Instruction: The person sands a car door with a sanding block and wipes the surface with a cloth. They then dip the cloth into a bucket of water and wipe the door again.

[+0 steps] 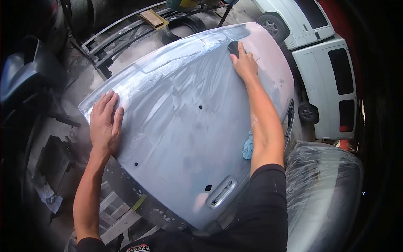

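A large car body panel (180, 130) in grey primer lies in front of me, streaked with pale dust and pinkish at its far right end. It has small dark holes and a recessed handle slot (221, 192) near its lower corner. My left hand (105, 122) rests flat on the panel's left edge, fingers stretched out, holding nothing. Toward the far end, my right hand (246, 63) presses a dark sanding block (233, 47) against the surface. The fingers partly cover the block. A crumpled blue cloth (247, 147) lies beside my right forearm.
Behind the panel are a metal rack (121, 40), a tyre (184, 28) and a tan block (153, 19). White vehicles (325, 84) stand at the right. Nearer is a plastic-wrapped body part (321, 197). Dark parts (31, 71) stand at the left, slatted supports (119, 220) below.
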Motion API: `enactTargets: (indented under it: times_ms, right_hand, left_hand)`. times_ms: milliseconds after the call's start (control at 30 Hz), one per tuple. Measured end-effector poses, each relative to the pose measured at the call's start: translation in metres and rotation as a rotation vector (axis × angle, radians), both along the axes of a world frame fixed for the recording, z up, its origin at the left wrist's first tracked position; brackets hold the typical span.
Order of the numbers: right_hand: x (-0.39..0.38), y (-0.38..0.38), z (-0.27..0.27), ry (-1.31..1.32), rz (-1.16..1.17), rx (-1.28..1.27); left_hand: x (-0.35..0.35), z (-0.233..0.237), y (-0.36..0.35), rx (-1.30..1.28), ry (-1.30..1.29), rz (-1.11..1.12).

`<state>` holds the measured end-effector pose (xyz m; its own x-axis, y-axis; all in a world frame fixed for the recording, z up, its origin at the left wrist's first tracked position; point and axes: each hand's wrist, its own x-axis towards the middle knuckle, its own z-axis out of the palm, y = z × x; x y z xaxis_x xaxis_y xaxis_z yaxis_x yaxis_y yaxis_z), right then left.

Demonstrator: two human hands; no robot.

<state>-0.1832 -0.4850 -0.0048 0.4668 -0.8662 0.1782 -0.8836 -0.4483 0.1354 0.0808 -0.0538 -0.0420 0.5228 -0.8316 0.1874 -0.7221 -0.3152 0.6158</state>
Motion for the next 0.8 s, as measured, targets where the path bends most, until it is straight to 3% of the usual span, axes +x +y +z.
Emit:
enactTargets:
  times_ms: [133, 233, 267, 400, 467, 500, 567, 700, 800]
  right_hand:
    - [-0.044, 0.140, 0.007, -0.067, 0.339, 0.052]
    - [-0.063, 0.176, 0.014, -0.087, 0.449, 0.143]
    - [-0.058, 0.153, 0.013, -0.070, 0.468, 0.089]
    - [0.008, -0.013, -0.005, -0.001, 0.076, -0.042]
    - [0.036, -0.036, -0.008, -0.015, -0.020, -0.051]
    - [0.038, -0.028, -0.013, -0.011, -0.088, -0.037]
    - [0.030, 0.022, -0.003, 0.012, 0.088, -0.005]
    - [0.005, 0.199, 0.006, -0.053, 0.345, 0.106]
    - [0.006, 0.173, 0.008, 0.001, 0.289, 0.104]
  left_hand:
    - [0.002, 0.002, -0.002, -0.002, -0.027, 0.005]
    - [0.003, 0.001, -0.005, 0.007, -0.020, 0.007]
    - [0.002, 0.000, -0.004, 0.019, -0.015, 0.007]
    - [0.003, -0.003, -0.003, 0.012, 0.002, 0.015]
    - [0.003, -0.002, -0.004, 0.000, 0.021, 0.013]
    - [0.002, -0.001, 0.001, 0.015, 0.011, 0.007]
    - [0.002, 0.000, -0.003, 0.009, -0.010, 0.013]
    - [0.002, 0.002, -0.003, 0.007, -0.020, 0.007]
    - [0.004, -0.002, -0.004, 0.012, -0.018, -0.009]
